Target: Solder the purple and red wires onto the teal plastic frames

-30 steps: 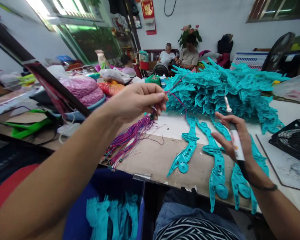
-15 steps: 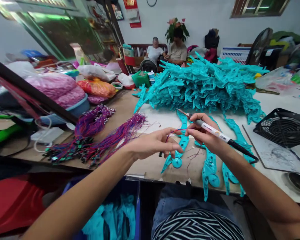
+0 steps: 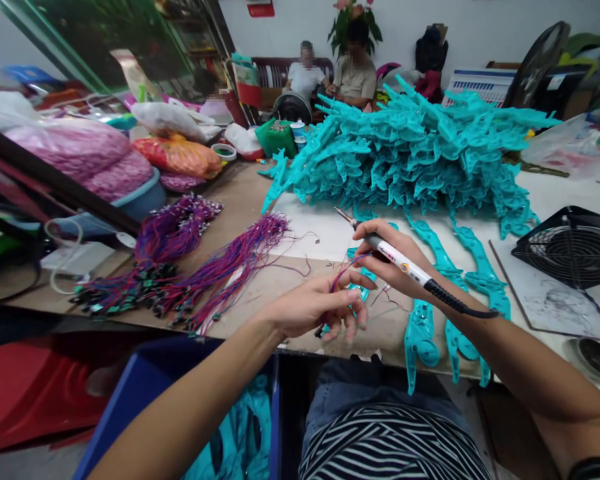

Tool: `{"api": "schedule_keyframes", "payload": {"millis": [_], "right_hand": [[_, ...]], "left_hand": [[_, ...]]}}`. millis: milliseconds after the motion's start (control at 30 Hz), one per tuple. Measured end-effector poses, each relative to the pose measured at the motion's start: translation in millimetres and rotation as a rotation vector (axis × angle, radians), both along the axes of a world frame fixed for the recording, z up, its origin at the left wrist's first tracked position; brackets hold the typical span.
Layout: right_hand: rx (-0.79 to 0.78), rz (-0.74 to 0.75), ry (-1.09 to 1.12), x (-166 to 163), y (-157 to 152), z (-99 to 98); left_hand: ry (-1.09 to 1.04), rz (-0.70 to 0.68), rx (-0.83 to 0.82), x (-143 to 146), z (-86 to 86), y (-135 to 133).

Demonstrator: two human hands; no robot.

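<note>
1. Blue plastic bin (image 3: 145, 373) below the table's (image 3: 275, 293) front edge: curved turquoise plastic parts (image 3: 260, 417), overlapping too much to count
2. Pale-blue round plastic basin (image 3: 147, 195) toward the table's left edge: one clear-bagged pink mass (image 3: 80, 160)
3. Two bundles of red-and-purple thin wires (image 3: 235, 267) left of the hands, reaching the front edge
4. Four long turquoise plastic pieces (image 3: 423, 333) along the front edge
5. Left hand (image 3: 320, 303), near that edge, fingers curled onto thin red-and-blue wires (image 3: 337, 280)
6. Right hand (image 3: 400, 245), clamped around one white pen-shaped soldering iron (image 3: 407, 268) above the table
</note>
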State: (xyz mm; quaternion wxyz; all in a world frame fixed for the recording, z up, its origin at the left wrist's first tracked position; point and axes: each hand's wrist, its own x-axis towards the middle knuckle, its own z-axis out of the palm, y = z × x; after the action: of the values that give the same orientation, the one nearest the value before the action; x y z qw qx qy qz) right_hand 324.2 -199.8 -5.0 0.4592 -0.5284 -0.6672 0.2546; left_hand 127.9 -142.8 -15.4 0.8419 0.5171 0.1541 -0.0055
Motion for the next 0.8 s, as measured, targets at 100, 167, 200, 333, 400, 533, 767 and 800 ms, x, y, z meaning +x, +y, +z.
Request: {"api": "schedule_keyframes", "payload": {"millis": [100, 167, 200, 333, 400, 533, 767, 800], "right_hand": [[-0.033, 0.037, -0.030, 5.7, -1.6, 0.1], [-0.085, 0.060, -0.026, 12.7, -7.6, 3.7], [-0.111, 0.063, -0.021, 16.8, -11.1, 6.2], [-0.137, 0.005, -0.022, 34.6, -19.9, 15.5], [-0.117, -0.037, -0.070, 43.8, -18.0, 18.3], [-0.032, -0.062, -0.310, 61.1, 4.0, 16.1], [0.034, 0.032, -0.907, 64.3, 90.9, -24.6], [0.008, 0.061, -0.928, 62.6, 101.2, -33.2]], "left_hand": [[-0.034, 0.186, 0.000, -9.0, -0.3, -3.6], [-0.076, 0.378, 0.012, -16.9, -2.2, -3.7], [-0.097, 0.461, 0.011, -20.4, -4.6, -3.1], [-0.123, 0.631, -0.020, -25.4, -22.1, 0.5], [-0.090, 0.647, -0.026, -22.8, -29.7, 2.3], [0.018, 0.574, -0.005, -13.0, -36.9, 9.9], [0.187, 0.619, 0.128, 23.2, -67.9, 35.9], [0.211, 0.637, 0.150, 29.4, -74.3, 38.2]]}}
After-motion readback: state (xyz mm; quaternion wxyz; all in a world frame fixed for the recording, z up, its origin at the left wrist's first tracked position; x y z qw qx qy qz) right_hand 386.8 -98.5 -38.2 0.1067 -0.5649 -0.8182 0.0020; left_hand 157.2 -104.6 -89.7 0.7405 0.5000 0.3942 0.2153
